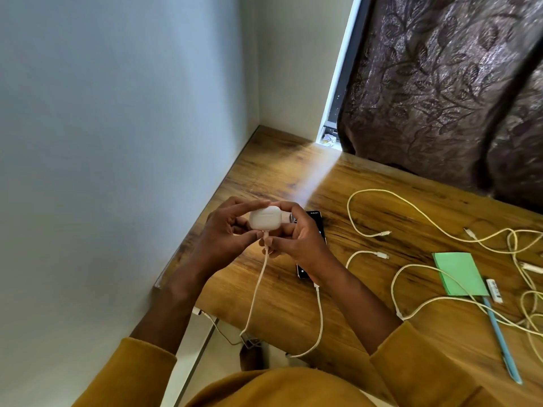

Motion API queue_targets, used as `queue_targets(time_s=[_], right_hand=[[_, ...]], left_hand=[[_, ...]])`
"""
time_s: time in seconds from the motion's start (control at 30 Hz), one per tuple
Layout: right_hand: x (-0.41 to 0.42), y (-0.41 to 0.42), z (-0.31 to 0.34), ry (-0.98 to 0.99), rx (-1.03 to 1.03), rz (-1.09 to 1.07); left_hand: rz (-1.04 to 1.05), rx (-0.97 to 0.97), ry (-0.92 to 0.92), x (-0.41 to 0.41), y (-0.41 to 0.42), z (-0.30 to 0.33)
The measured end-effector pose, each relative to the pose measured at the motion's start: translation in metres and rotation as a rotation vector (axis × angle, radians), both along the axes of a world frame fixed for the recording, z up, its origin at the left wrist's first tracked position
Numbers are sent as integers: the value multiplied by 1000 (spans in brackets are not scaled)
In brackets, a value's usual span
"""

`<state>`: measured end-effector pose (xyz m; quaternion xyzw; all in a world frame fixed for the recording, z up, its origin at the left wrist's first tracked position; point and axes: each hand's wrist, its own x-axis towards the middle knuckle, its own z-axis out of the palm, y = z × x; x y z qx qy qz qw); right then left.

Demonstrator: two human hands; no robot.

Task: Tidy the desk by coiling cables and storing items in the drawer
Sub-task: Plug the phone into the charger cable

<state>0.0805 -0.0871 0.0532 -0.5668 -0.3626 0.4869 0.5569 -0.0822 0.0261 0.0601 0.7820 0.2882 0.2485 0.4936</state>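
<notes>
Earbud case (265,218): smooth white rounded plastic, held above wooden tabletop (367,327), long axis horizontal, port down. Left hand (224,230) fingers clamp case; right hand (296,235) fingers pinch white cable (257,286) plug.

This looks like a room in a home, set up as a small desk corner. A wood-grain desk (367,318) fits into the angle of two plain pale walls (117,113). At the far right hangs a heavy dark curtain (440,83) with a leaf pattern, and a strip of window frame (338,83) beside it lets daylight fall across the desktop. Personal things lie about on the right: loose white charging cables (411,207), a green notepad (458,273), a blue pen (499,339), and a dark phone (316,218) nearer the corner
</notes>
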Motion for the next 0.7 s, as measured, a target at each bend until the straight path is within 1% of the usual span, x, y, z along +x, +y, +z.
queue_targets(time_s=[0.23,0.4,0.53,0.7], right_hand=[[0,9,-10,-105,-94,-57],[0,21,-30,-306,-194,-112],[-1,26,-39,-444,-221,-120],[-3,35,-49,-583,-259,-137]], left_hand=[[31,70,89,-2,1,-9],[84,98,185,-2,5,-30],[146,101,284,-3,11,-42],[132,80,342,-1,18,-58]])
